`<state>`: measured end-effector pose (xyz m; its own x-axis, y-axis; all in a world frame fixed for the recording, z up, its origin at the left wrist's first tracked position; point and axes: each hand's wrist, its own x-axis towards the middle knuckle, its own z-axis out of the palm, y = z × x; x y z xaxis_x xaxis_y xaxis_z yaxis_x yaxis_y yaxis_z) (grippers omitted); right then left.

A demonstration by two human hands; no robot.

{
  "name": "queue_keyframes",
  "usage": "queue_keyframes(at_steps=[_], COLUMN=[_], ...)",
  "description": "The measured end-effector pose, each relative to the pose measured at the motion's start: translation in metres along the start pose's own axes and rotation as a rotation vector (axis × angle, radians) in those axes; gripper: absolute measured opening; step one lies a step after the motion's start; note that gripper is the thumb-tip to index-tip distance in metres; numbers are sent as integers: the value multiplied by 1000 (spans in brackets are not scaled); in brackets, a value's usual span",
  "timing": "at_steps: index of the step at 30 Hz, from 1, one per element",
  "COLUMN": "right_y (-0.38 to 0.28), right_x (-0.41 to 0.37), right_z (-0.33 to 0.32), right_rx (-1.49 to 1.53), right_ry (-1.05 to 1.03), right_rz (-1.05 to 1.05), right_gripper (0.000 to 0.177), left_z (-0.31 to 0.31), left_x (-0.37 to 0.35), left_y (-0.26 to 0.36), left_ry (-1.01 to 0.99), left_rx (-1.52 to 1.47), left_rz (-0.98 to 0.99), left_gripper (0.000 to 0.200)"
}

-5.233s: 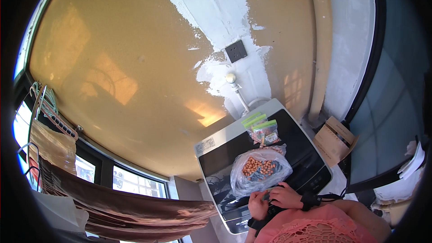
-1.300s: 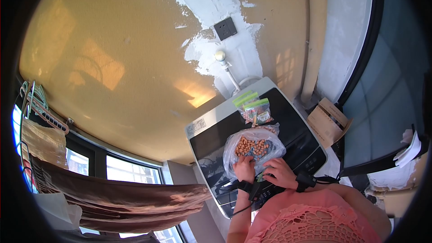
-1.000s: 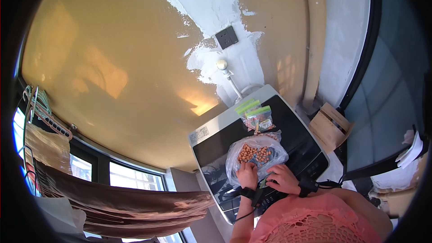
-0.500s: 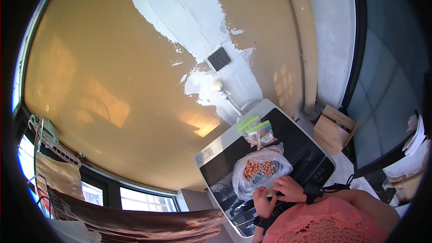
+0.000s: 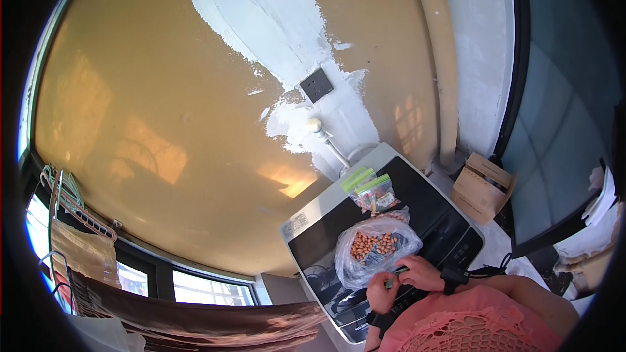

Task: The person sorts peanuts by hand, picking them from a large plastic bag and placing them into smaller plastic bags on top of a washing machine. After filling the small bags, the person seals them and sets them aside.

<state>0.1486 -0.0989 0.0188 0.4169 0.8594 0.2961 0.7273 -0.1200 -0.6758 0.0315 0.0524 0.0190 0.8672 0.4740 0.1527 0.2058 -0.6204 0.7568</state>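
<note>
A clear plastic bag (image 5: 375,249) full of small orange-brown pieces lies on the dark lid of a washing machine (image 5: 430,212). Just below the bag my left hand (image 5: 379,292) and my right hand (image 5: 420,273) meet over a small green-edged zip bag (image 5: 393,281). Both hands pinch it between the fingertips. Each wrist wears a black strap. Two filled zip bags with green tops (image 5: 373,190) lie at the far side of the lid.
A wall socket (image 5: 317,85) and a tap with a hose (image 5: 321,132) sit on the ochre wall behind the machine. A cardboard box (image 5: 482,186) stands to the right. Brown cloth (image 5: 195,322) and clothes hangers (image 5: 68,205) hang at the left by the windows.
My left hand has come away from the big bag's near edge and joined the right hand on the small zip bag. The camera has tilted a little.
</note>
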Motion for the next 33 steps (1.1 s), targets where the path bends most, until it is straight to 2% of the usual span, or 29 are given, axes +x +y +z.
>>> queue_keyframes(at_steps=[6,12,16,21,24,27,33], right_y=[-2,-4,-1,2,-3,-6,-7], right_x=[1,-2,-1,-2,2,1,0], right_z=[-2,1,2,5,-2,-4,-6], right_rx=[9,27,24,19,45,23,-49], right_ry=[-33,-33,-11,11,20,29,24], right_rz=[-35,-46,-55,-65,-54,-45,-42], right_gripper=[8,8,9,12,14,24,26], left_z=[-5,-5,-3,-4,-5,-7,5], left_x=[-2,-2,0,0,2,0,-4], left_y=[6,3,-1,4,5,9,1], left_ry=[-12,1,12,5,4,49,98], left_rx=[43,125,74,63,69,127,98], left_rz=[-67,18,82,51,82,59,50], left_gripper=[17,11,8,16,12,14,31])
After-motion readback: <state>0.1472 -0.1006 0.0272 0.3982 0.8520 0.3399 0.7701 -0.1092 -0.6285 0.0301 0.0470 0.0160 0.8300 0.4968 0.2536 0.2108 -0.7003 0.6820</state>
